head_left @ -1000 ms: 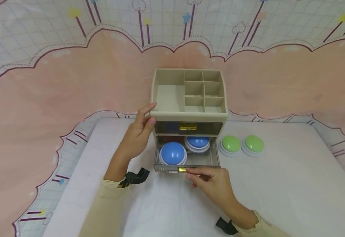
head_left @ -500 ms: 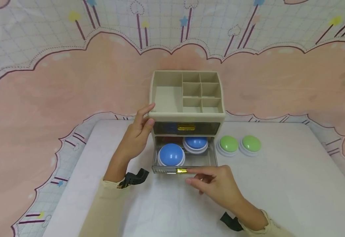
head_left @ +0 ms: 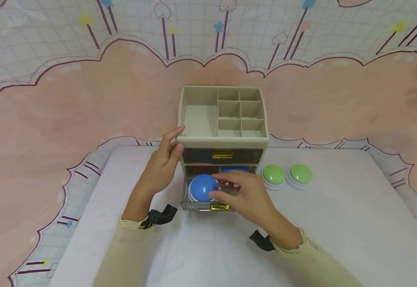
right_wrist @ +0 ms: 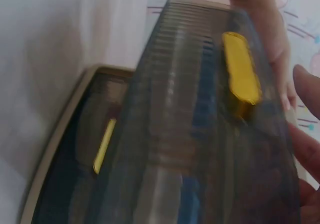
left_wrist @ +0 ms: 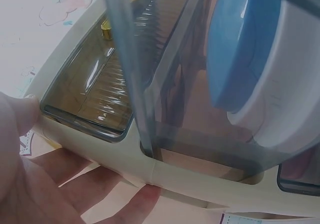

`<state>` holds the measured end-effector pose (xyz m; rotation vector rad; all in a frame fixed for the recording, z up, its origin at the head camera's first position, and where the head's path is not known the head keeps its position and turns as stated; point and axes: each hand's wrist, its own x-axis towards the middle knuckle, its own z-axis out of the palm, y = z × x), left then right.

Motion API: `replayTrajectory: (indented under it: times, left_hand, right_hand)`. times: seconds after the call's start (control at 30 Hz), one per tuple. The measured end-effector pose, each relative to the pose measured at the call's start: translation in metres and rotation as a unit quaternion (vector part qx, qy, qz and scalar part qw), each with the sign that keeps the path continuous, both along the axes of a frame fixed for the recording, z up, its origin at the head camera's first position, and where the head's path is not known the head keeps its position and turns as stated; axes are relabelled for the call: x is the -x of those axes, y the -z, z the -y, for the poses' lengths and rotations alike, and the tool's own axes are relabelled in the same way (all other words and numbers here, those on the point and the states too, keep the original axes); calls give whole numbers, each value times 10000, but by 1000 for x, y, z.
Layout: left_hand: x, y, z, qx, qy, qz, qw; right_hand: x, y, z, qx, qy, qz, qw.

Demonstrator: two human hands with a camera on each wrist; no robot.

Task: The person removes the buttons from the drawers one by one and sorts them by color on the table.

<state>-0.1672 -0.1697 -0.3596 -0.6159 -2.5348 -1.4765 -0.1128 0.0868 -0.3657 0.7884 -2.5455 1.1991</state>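
Observation:
A beige desk organizer (head_left: 222, 140) stands at the table's back with its lower clear drawer (head_left: 194, 206) pulled out. In the drawer sits a blue dome button (head_left: 202, 188) on a white base. My right hand (head_left: 250, 196) reaches over the drawer front, thumb and index finger bent at the dome's right side; whether they grip it I cannot tell. Behind this hand a second blue button (head_left: 234, 169) is mostly hidden. My left hand (head_left: 159, 169) rests against the organizer's front left corner, thumb on the front, fingers along the side, also in the left wrist view.
Two green dome buttons (head_left: 273, 174) stand on the white table (head_left: 330, 223) right of the organizer. The upper drawer (head_left: 194, 155) is closed. A gold handle (right_wrist: 242, 73) sticks out from the lower drawer's front. Behind the organizer hangs a patterned cloth (head_left: 129, 87).
My right hand has let go of the gold drawer handle and moved up and over the drawer front to the near blue button. The left hand stays on the organizer.

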Motion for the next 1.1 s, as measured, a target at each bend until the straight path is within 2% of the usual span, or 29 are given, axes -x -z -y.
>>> replayTrajectory:
  times: [0.23,0.47,0.6,0.87,1.1]
  left_hand:
    - [1,-3,-1,-47,39,-52,10000]
    - [-1,-2,-1,-52,44,-31,10000]
    - [-2,-2,-1,-11,69,-23,10000]
    - [-3,-6,-2,-67,72,-89,9999]
    - [-4,-5,-1,-2,9,-85,10000]
  right_hand:
    - [10,-1,19,-770,106,200,9968]
    - [19,0,28,-1218,-36,1199,9853]
    - [22,2,27,-1393,-183,1551,9779]
    - [26,0,30,-1646,-162,1868,9684]
    - [24,-1,34,-1866,34,1695,9677]
